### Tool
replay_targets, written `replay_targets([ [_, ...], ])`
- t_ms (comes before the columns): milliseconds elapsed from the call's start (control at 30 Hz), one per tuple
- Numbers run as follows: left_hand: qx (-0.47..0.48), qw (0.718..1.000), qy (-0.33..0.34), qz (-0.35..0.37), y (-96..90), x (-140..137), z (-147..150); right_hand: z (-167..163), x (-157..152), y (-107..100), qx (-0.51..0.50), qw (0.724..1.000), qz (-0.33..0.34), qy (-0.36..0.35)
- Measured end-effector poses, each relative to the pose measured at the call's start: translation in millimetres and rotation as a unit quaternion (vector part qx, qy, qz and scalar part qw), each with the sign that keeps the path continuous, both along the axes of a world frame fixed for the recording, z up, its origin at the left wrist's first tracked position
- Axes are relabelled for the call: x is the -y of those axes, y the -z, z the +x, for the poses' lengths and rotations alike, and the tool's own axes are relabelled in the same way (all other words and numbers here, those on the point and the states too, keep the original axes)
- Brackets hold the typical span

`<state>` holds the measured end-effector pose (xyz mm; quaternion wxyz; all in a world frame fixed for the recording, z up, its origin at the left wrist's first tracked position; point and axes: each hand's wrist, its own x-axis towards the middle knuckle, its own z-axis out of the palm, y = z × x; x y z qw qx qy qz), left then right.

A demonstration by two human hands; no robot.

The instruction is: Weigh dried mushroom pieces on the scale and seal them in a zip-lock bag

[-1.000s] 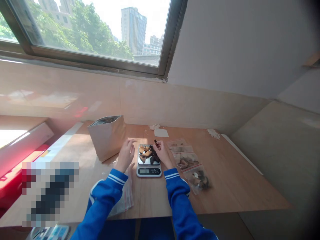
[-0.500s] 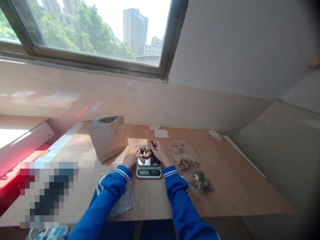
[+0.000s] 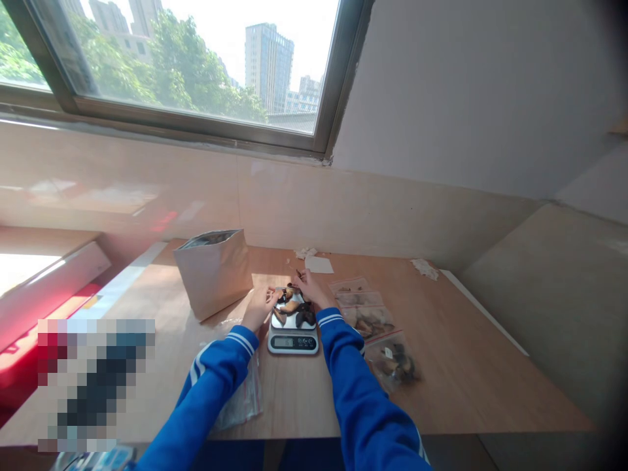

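Observation:
A small silver kitchen scale (image 3: 293,332) sits on the wooden table (image 3: 456,366) with a heap of tan and dark dried pieces (image 3: 296,309) on its platform. My left hand (image 3: 260,306) is curled against the left side of the heap, fingertips among the pieces; whether it grips one is hidden. My right hand (image 3: 311,288) reaches over the far edge of the scale and pinches a small dark dried piece (image 3: 297,273) between its fingertips. Both arms wear blue sleeves with white stripes.
An open brown paper bag (image 3: 214,269) stands left of the scale. Several clear zip bags with dried pieces (image 3: 369,319) lie in a row to the right. Empty plastic bags (image 3: 241,400) lie under my left forearm. Paper scraps (image 3: 318,264) lie by the back wall.
My left hand moved from the air beside the scale onto the heap's left edge. My right hand carried the dark piece from the scale's right side to its far edge.

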<state>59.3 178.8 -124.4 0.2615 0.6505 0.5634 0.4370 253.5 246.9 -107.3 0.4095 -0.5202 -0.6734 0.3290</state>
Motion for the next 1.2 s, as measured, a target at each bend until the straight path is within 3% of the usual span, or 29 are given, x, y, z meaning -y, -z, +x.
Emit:
replay_targets([
  [167,0.084,0.996,-0.015,-0.035,6.5,-3,0,2,-6,1,-0.042,0.999,0.023,0.019],
  [300,0.138,0.988,-0.024,-0.058,4.3,-2,-2,8,6,-3,-0.07,0.996,0.033,0.034],
  [467,0.196,0.976,-0.06,-0.08,-3.4,6,-11,28,44,2,-0.106,0.986,0.063,0.11],
  [567,0.213,0.971,-0.073,-0.079,-5.8,9,-16,43,75,14,-0.112,0.972,0.084,0.188],
  [667,0.217,0.971,-0.067,-0.075,-5.2,10,-12,52,107,31,-0.104,0.966,0.082,0.224],
  [833,0.183,0.981,-0.025,-0.066,-3.2,9,2,53,146,52,-0.09,0.953,0.074,0.279],
  [1033,0.064,0.997,-0.025,-0.041,-5.3,7,0,53,161,53,-0.105,0.949,0.059,0.29],
  [1200,-0.081,0.996,0.022,-0.029,-19.2,-30,3,51,162,49,-0.086,0.956,0.054,0.275],
])
